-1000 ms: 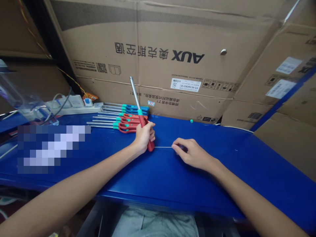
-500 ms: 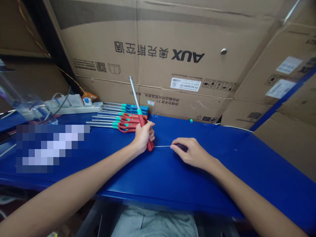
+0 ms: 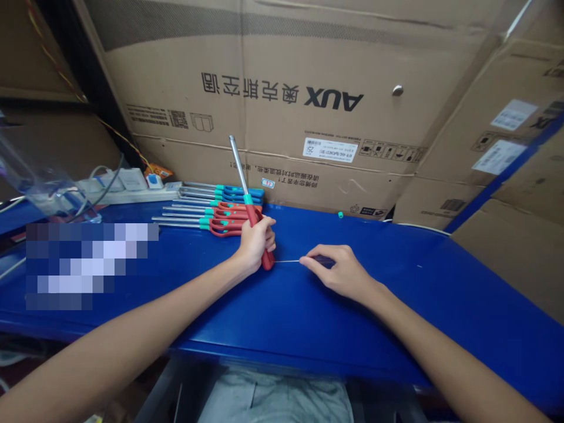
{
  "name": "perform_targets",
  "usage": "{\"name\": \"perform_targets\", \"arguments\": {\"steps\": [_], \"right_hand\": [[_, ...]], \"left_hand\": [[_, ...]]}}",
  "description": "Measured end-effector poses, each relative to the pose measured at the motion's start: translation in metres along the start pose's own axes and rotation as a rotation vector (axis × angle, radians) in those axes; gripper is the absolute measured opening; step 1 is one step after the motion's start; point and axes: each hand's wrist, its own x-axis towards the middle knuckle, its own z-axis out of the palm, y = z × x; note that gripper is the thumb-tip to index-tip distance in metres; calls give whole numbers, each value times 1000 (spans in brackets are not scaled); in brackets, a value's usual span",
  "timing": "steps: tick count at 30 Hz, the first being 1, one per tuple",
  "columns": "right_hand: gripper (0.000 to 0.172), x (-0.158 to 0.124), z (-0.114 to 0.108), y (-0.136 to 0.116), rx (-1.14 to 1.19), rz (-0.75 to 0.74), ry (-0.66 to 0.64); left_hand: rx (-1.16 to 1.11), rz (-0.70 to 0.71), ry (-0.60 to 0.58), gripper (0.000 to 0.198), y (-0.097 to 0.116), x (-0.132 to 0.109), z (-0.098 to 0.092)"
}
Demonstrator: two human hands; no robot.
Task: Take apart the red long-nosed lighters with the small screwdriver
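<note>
My left hand (image 3: 255, 244) is wrapped round the red handle of a long tool (image 3: 245, 188) with a metal shaft and a teal collar; it stands tilted, shaft pointing up and back, its butt end on the blue table (image 3: 308, 317). My right hand (image 3: 341, 271) lies on the table and pinches a small dark-handled tool with a thin metal rod (image 3: 288, 261). The rod's tip reaches the butt of the red handle.
Several like tools (image 3: 211, 208) with red and blue handles lie in a row behind my left hand. A power strip (image 3: 127, 191) with cables and a clear plastic bag (image 3: 39, 176) sit at far left. Big cardboard boxes (image 3: 282, 100) wall the back. A small teal cap (image 3: 341, 215) lies near them.
My right hand has slid a little to the left, so less of the thin rod shows between the two hands. The left hand holds still.
</note>
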Motion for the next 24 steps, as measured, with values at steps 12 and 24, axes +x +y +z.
{"name": "perform_targets", "arguments": {"steps": [12,24], "right_hand": [[19,6,-18,-5,278,87,148],[13,8,-43,9,82,90,82]], "left_hand": [[-39,-40,-90,25,-14,-6,3],[219,-222,-289,41,-7,-42,6]]}}
